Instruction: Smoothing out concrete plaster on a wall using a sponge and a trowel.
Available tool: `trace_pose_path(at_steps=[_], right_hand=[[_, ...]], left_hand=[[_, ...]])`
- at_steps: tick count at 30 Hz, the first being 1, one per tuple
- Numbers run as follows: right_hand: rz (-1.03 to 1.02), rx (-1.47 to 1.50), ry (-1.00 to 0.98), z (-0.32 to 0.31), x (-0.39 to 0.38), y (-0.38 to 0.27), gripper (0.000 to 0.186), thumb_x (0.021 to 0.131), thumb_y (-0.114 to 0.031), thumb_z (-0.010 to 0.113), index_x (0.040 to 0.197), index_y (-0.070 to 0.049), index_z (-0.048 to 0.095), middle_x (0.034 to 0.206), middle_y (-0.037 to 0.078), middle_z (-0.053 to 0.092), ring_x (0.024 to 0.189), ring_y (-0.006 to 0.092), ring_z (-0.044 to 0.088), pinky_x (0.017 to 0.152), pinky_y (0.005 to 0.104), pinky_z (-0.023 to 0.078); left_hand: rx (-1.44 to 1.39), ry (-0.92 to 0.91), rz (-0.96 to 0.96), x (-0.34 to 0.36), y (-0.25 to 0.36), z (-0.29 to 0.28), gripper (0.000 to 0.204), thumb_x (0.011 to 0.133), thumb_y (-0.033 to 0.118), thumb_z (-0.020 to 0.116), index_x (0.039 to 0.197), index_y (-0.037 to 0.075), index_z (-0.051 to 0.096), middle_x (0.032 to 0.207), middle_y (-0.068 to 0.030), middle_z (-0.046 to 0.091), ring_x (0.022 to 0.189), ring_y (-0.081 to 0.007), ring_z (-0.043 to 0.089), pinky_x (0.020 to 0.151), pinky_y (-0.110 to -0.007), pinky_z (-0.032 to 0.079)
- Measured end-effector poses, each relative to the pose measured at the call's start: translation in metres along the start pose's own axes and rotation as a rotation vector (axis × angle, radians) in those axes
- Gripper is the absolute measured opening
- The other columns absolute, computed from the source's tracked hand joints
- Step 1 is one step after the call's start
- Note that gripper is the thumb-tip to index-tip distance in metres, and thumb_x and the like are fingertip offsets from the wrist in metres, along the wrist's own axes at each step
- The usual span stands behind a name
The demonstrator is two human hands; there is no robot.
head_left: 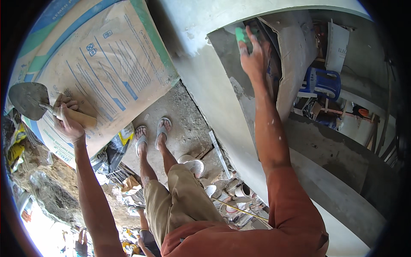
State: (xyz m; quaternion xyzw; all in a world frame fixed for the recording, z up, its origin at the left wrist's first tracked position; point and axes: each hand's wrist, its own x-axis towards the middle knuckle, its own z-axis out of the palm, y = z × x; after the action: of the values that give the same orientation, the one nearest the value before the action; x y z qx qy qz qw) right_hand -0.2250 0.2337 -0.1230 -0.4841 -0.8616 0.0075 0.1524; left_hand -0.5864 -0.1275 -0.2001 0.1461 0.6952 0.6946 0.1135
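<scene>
My left hand [68,121] is closed around a trowel [29,101] with a light wooden handle and a grey, mortar-smeared blade. It is over a large paper cement sack [115,64] at the left. On the right, my right arm reaches far up into a wall opening. There my right hand [255,60] presses a small green pad [240,34], which looks like a sponge, against the dark, damp plaster [227,45] at the opening's edge. The index finger is stretched along the pad, and the other fingers are partly hidden.
Beside my right hand, a torn cardboard sheet [291,51] stands in the opening. Beyond it is a blue plastic chair [321,83] among clutter. Below, a white bucket [192,165], a straight strip [220,154] and rubble lie along the wall. Another person's leg [143,220] shows at the lower left.
</scene>
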Motion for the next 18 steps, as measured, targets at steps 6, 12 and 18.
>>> trace_pose_path(at_steps=[6,12,18], right_hand=[[-0.049,0.038,-0.092,0.003,-0.026,-0.034,0.05,0.086,-0.028,0.064,0.135,-0.024,0.055,0.104,0.021,0.05,0.102,0.0383,0.047,0.096,0.0476,0.037],[0.104,0.001,-0.031,0.005,0.004,-0.033,0.052,0.085,-0.031,0.064,0.135,-0.026,0.054,0.114,0.023,0.048,0.11,0.0398,0.046,0.1,0.0483,0.034],[0.09,-0.011,-0.034,0.005,0.006,-0.031,0.049,0.083,-0.031,0.065,0.132,-0.029,0.057,0.114,0.022,0.047,0.111,0.0391,0.046,0.097,0.0513,0.035]], left_hand=[[0.022,-0.02,-0.022,0.003,-0.006,-0.019,0.035,0.095,0.012,0.048,0.122,-0.011,0.052,0.098,-0.0146,0.062,0.074,-0.0162,0.061,0.067,-0.026,0.049],[-0.021,-0.008,0.017,0.003,-0.007,-0.011,0.035,0.095,0.012,0.047,0.121,-0.011,0.053,0.1,-0.0148,0.063,0.074,-0.0159,0.061,0.066,-0.025,0.049],[-0.023,-0.005,0.007,0.002,-0.009,-0.007,0.034,0.095,0.011,0.047,0.12,-0.012,0.053,0.099,-0.0144,0.063,0.075,-0.0164,0.062,0.067,-0.025,0.049]])
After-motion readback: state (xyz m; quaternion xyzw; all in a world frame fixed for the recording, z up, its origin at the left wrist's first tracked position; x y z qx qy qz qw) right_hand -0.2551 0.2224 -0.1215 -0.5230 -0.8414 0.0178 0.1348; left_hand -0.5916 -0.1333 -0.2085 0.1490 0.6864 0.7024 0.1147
